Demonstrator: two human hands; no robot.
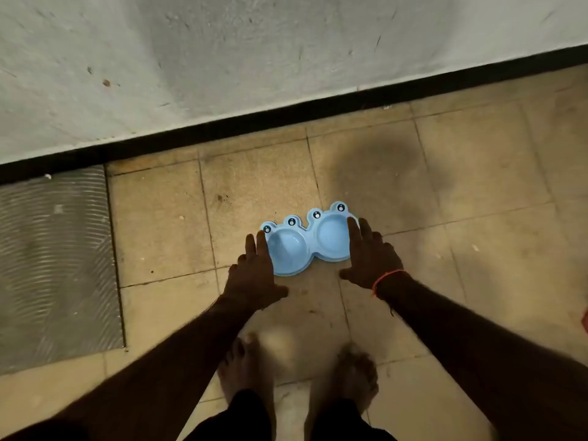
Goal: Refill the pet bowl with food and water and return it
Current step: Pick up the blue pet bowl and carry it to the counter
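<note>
A light blue double pet bowl (307,243) with frog-eye bumps lies on the tiled floor, a little way out from the wall. Both of its cups look empty. My left hand (254,268) is at the bowl's left end with straight fingers spread beside the rim. My right hand (370,256) is at the right end, its fingers straight and lying over the right cup's edge. A red thread circles my right wrist. I cannot tell whether the hands touch the bowl or hover above it.
A grey wall (222,58) with a black skirting strip (286,116) runs across the far side. A ribbed metal plate (54,259) lies in the floor at the left. My bare feet (299,377) stand just behind the bowl.
</note>
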